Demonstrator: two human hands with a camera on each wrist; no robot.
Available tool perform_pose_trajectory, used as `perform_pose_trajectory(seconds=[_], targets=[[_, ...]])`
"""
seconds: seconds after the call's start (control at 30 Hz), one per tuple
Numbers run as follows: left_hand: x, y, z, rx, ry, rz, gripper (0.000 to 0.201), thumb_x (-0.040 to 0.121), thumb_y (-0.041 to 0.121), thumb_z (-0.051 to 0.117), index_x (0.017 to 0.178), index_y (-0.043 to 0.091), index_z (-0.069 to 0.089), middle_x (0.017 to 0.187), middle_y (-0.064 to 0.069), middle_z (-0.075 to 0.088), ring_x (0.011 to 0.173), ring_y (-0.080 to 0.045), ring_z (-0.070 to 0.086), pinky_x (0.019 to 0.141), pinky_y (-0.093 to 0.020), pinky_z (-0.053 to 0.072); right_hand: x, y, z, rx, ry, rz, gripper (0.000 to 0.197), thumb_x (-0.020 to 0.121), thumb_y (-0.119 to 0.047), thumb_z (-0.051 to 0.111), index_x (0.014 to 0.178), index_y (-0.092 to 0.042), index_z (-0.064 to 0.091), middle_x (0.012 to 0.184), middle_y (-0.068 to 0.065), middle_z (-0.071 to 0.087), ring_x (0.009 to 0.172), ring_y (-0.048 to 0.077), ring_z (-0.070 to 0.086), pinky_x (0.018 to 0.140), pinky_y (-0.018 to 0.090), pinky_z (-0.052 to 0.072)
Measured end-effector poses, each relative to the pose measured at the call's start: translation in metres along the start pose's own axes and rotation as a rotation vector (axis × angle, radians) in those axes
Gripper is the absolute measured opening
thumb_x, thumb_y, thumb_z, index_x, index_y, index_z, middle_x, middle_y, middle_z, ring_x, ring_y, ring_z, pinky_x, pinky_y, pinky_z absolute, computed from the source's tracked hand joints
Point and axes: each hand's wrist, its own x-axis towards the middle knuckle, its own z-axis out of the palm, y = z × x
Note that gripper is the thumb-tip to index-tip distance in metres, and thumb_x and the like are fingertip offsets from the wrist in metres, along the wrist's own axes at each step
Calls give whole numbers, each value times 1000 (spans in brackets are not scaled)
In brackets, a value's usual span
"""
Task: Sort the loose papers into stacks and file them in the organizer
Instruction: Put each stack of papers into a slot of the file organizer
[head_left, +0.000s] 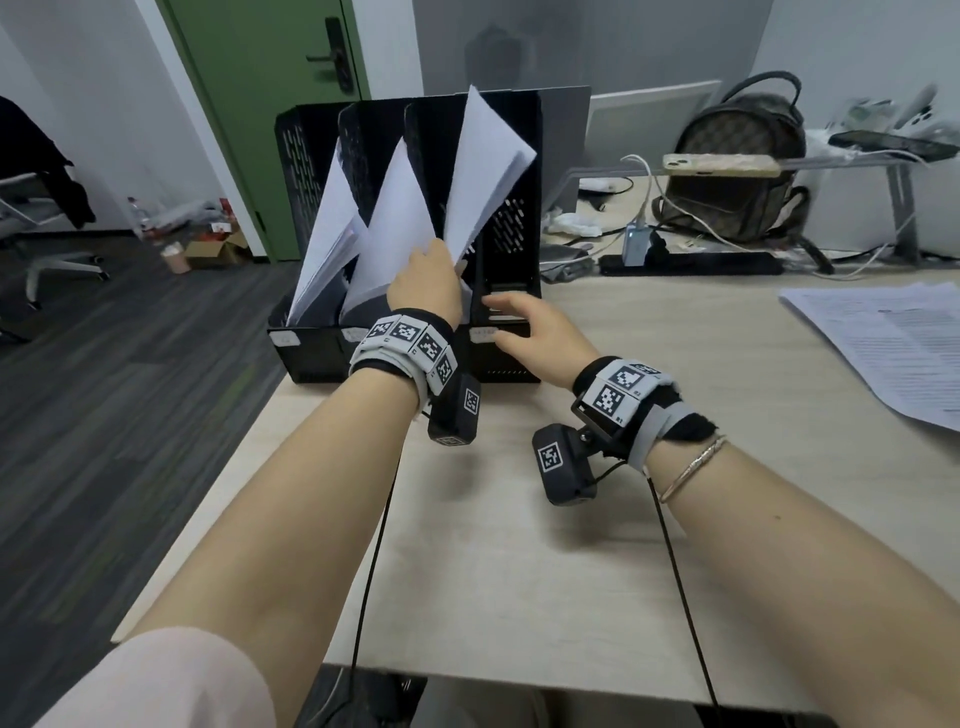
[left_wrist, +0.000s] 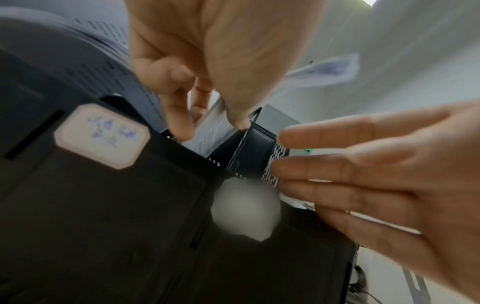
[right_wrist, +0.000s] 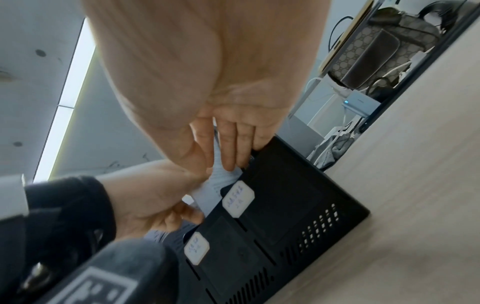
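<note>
At organizer (head_left: 511, 244) front edge, left hand (head_left: 427, 280) pinching papers (head_left: 480, 171), right hand (head_left: 524, 325) spread

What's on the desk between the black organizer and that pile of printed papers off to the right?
In the head view, only bare desk lies between the organizer and the loose papers; the right hand hovers at the organizer's front.

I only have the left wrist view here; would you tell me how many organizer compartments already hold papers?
Observer: Three. Tilted stacks stand in the three left compartments of the organizer; the rightmost compartment shows no papers.
Operator: Thank you. Which stack is the left hand on?
Observer: The left hand grips the lower edge of the third stack, counting from the left.
</note>
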Motion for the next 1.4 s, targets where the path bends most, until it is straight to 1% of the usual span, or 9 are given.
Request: perform_pose_trajectory(seconds=[0.13, 0.27, 0.43, 0.63, 0.8, 0.97, 1.17, 1.27, 1.4], targets=[[-4, 4, -5, -35, -38, -20, 45, 94, 43, 50, 117, 5, 46, 119, -16, 54, 108, -38, 55, 82, -42, 43, -9, 1, -14, 76, 48, 4, 41, 89, -4, 52, 129, -11, 53, 133, 3, 55, 125, 11, 48, 104, 18, 34], [-10, 13, -16, -74, -7, -3, 59, 81, 53, 63, 116, 9, 45, 115, -12, 55, 101, -34, 58, 73, -38, 42, -21, 1, -32, 92, 102, 47, 39, 89, -4, 53, 127, -12, 54, 129, -1, 56, 116, 5, 48, 94, 15, 35], [-28, 37, -32, -155, 70, 74, 65, 79, 49, 67, 123, 9, 41, 120, -12, 51, 105, -33, 56, 81, -42, 47, -39, 6, -59, 58, 175, 95, 37, 87, -6, 54, 123, -15, 58, 126, 0, 59, 117, 14, 52, 95, 21, 38], [-51, 74, -43, -258, 98, 203, 59, 80, 43, 67, 123, 12, 42, 121, -8, 52, 107, -29, 55, 80, -35, 42, -66, 17, -94, 10, 218, 159, 35, 87, -8, 56, 120, -18, 60, 126, -1, 60, 115, 15, 55, 97, 26, 41], [-68, 122, -42, -322, -2, 327, 50, 80, 42, 66, 116, 12, 49, 113, -6, 58, 102, -24, 56, 76, -32, 42, -94, 24, -132, -71, 268, 219, 32, 87, -8, 56, 117, -16, 62, 124, -1, 59, 112, 14, 54, 87, 21, 39], [-78, 168, -27, -369, -194, 380, 42, 82, 42, 63, 114, 17, 51, 107, -3, 62, 97, -22, 58, 82, -33, 48, -126, 43, -173, -171, 385, 324, 30, 86, -8, 55, 112, -18, 65, 99, -8, 60, 77, 4, 51, 77, 21, 36], [-87, 218, -6, -426, -342, 451, 34, 84, 36, 59, 111, 16, 52, 107, -7, 64, 94, -25, 63, 84, -40, 52, -168, 74, -219, -290, 395, 465, 30, 85, -10, 59, 113, -15, 65, 118, 2, 61, 100, 12, 52, 87, 20, 35], [-92, 241, 5, -440, -440, 476, 31, 89, 30, 56, 114, 12, 51, 102, -8, 64, 86, -23, 67, 73, -36, 57, -191, 92, -243, -336, 338, 580, 31, 85, -13, 61, 116, -14, 63, 126, 4, 58, 117, 19, 52, 96, 25, 37], [-101, 270, 19, -440, -588, 517, 28, 93, 28, 54, 115, 11, 50, 102, -5, 61, 81, -18, 68, 63, -29, 56, -220, 117, -269, -323, 317, 743, 39, 86, -10, 60, 125, -9, 57, 135, 9, 51, 122, 24, 49, 100, 32, 38]])
